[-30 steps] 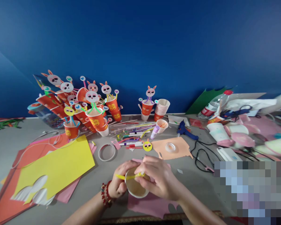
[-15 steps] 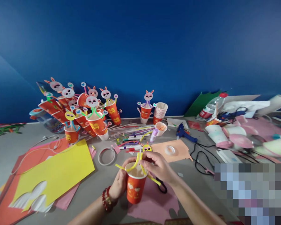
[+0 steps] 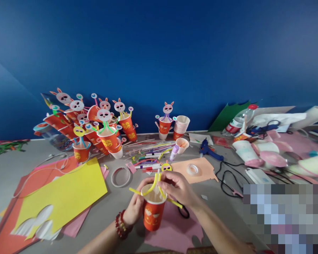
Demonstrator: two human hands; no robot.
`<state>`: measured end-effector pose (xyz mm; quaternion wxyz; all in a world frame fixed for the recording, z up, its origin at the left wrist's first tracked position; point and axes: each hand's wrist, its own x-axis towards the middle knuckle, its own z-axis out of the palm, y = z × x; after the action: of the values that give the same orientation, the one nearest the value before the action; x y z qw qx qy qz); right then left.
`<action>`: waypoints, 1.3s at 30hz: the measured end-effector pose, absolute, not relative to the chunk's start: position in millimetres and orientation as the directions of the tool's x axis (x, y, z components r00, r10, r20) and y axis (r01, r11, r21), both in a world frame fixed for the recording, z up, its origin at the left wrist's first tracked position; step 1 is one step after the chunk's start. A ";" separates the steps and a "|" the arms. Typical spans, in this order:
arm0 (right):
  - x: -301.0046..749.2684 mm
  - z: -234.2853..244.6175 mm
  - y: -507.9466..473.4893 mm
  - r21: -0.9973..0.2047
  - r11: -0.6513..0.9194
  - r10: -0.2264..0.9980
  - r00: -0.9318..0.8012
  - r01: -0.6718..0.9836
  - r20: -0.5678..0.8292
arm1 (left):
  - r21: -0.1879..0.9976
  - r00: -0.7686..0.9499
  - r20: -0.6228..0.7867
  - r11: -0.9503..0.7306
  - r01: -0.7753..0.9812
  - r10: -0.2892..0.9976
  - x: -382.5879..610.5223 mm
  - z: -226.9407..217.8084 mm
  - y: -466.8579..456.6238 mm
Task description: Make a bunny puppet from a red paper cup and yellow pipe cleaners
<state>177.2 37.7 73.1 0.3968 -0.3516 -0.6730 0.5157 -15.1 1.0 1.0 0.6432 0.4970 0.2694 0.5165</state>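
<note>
An orange paper cup (image 3: 153, 211) stands upright on a pink sheet (image 3: 172, 229) at the near edge of the table. My left hand (image 3: 135, 206) is wrapped round its left side. My right hand (image 3: 176, 187) pinches the yellow pipe cleaners (image 3: 155, 183) that stick up out of the cup and bend over its rim. A beaded bracelet (image 3: 121, 224) is on my left wrist. Black scissors (image 3: 184, 211) lie partly hidden behind my right wrist.
Several finished rabbit cups (image 3: 103, 123) stand at the back left, a cup stack (image 3: 180, 125) near the middle. Yellow paper (image 3: 60, 194), a tape ring (image 3: 121, 176), markers and sticks (image 3: 148, 153), a blue glue gun (image 3: 208, 150), black cords (image 3: 228, 176) and a bottle (image 3: 240, 121) crowd the table.
The cup was tilted with its mouth towards me; it now stands upright. My right hand has lifted from the rim and now pinches the pipe cleaners, which point upward.
</note>
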 end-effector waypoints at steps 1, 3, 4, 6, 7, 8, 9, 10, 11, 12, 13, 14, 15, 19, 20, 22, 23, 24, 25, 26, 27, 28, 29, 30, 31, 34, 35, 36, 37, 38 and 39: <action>177.2 74.3 37.6 -0.969 0.239 0.883 -0.429 0.061 0.191 | 0.913 0.305 0.161 -0.025 -0.406 0.938 -15.0 0.7 0.9; 178.7 75.3 37.4 -0.958 0.285 0.875 -0.416 0.032 0.247 | 0.904 0.268 0.140 -0.012 -0.427 0.953 -14.4 1.0 1.7; 180.1 74.8 36.8 -0.954 0.300 0.868 -0.414 -0.003 0.274 | 0.900 0.247 0.128 -0.008 -0.437 0.960 -14.0 1.6 2.4; 183.5 72.1 33.7 -0.955 0.285 0.853 -0.433 -0.079 0.290 | 0.894 0.195 0.117 -0.018 -0.448 0.974 -13.0 4.1 4.1; 185.0 70.3 31.3 -0.962 0.254 0.849 -0.454 -0.099 0.271 | 0.895 0.170 0.113 -0.026 -0.445 0.979 -12.4 5.8 4.9; 186.1 68.8 28.3 -0.971 0.224 0.846 -0.478 -0.088 0.238 | 0.899 0.146 0.106 -0.033 -0.437 0.984 -11.8 7.8 5.5; 186.6 67.8 25.0 -0.977 0.207 0.846 -0.494 -0.042 0.200 | 0.907 0.128 0.096 -0.034 -0.420 0.987 -11.3 9.7 5.9; 186.4 67.7 21.7 -0.977 0.211 0.848 -0.503 0.029 0.168 | 0.916 0.118 0.083 -0.030 -0.399 0.990 -10.8 11.5 5.9; 185.5 68.6 18.6 -0.965 0.238 0.853 -0.500 0.110 0.153 | 0.926 0.115 0.072 -0.024 -0.378 0.991 -10.4 12.9 5.6; 184.1 70.2 16.0 -0.942 0.277 0.857 -0.492 0.188 0.153 | 0.933 0.122 0.064 -0.016 -0.358 0.990 -10.1 13.9 5.1; 182.2 72.5 14.0 -0.912 0.321 0.859 -0.483 0.254 0.168 | 0.940 0.135 0.062 -0.012 -0.342 0.989 -10.1 14.2 4.5; 180.2 74.8 12.6 -0.880 0.363 0.860 -0.473 0.305 0.191 | 0.944 0.151 0.066 -0.013 -0.328 0.986 -10.1 14.1 3.7; 178.4 76.7 11.7 -0.852 0.396 0.859 -0.467 0.342 0.212 | 0.948 0.165 0.074 -0.018 -0.319 0.984 -10.4 13.6 3.1; 175.7 75.9 11.4 -0.773 0.461 0.857 -0.446 0.436 0.260 | 0.956 0.179 0.103 -0.047 -0.291 0.978 -12.1 10.6 2.5; 176.3 73.7 11.6 -0.758 0.468 0.858 -0.438 0.454 0.268 | 0.957 0.180 0.105 -0.050 -0.286 0.978 -12.7 10.4 2.8; 177.8 69.0 11.8 -0.738 0.477 0.861 -0.421 0.478 0.283 | 0.961 0.187 0.111 -0.058 -0.271 0.976 -13.9 10.7 3.6; 178.4 67.1 11.8 -0.732 0.481 0.862 -0.415 0.483 0.292 | 0.963 0.190 0.116 -0.064 -0.261 0.975 -14.4 11.2 4.0; 178.8 65.9 11.8 -0.728 0.486 0.860 -0.413 0.484 0.300 | 0.965 0.194 0.123 -0.072 -0.251 0.973 -15.0 11.7 4.3; 178.9 65.4 11.7 -0.725 0.492 0.857 -0.414 0.482 0.306 | 0.967 0.195 0.130 -0.082 -0.240 0.972 -15.4 12.4 4.4; 178.7 65.5 11.7 -0.722 0.498 0.854 -0.415 0.481 0.313 | 0.969 0.192 0.138 -0.092 -0.230 0.972 -15.8 13.0 4.4; 178.2 66.1 11.7 -0.720 0.501 0.853 -0.413 0.480 0.318 | 0.970 0.188 0.146 -0.103 -0.222 0.971 -16.1 13.7 4.4; 177.5 66.9 11.8 -0.719 0.502 0.853 -0.412 0.481 0.320 | 0.971 0.184 0.151 -0.111 -0.213 0.971 -16.4 14.3 4.3; 176.7 67.7 12.0 -0.717 0.502 0.853 -0.413 0.484 0.320 | 0.972 0.182 0.153 -0.116 -0.203 0.971 -16.7 14.9 4.2; 175.9 68.4 12.3 -0.713 0.502 0.854 -0.412 0.488 0.319 | 0.974 0.179 0.154 -0.119 -0.193 0.972 -16.9 15.5 4.1; 175.1 68.8 12.7 -0.709 0.503 0.853 -0.413 0.494 0.318 | 0.975 0.179 0.155 -0.121 -0.184 0.972 -17.3 16.1 4.1; 173.2 68.9 13.7 -0.693 0.511 0.850 -0.420 0.509 0.318 | 0.975 0.195 0.168 -0.134 -0.175 0.966 -18.4 17.9 4.9; 172.6 69.0 13.8 -0.688 0.513 0.850 -0.419 0.514 0.321 | 0.974 0.210 0.180 -0.144 -0.177 0.961 -18.7 18.7 5.4; 172.0 69.2 13.7 -0.682 0.514 0.849 -0.419 0.520 0.321 | 0.972 0.229 0.192 -0.152 -0.179 0.954 -19.0 19.5 5.9; 171.5 69.7 13.5 -0.677 0.513 0.851 -0.418 0.527 0.319 | 0.971 0.249 0.200 -0.157 -0.181 0.948 -19.1 20.3 6.5; 171.1 70.6 13.2 -0.672 0.509 0.853 -0.416 0.537 0.314 | 0.971 0.268 0.199 -0.153 -0.182 0.943 -19.1 20.9 7.1; 171.1 71.6 13.0 -0.670 0.504 0.857 -0.414 0.545 0.307 | 0.973 0.283 0.189 -0.141 -0.182 0.940 -18.9 21.4 7.5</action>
<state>171.1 13.0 71.6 0.3218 -0.4353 -0.8052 0.2422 -18.9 7.5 21.4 0.5643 0.5684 0.3333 0.4973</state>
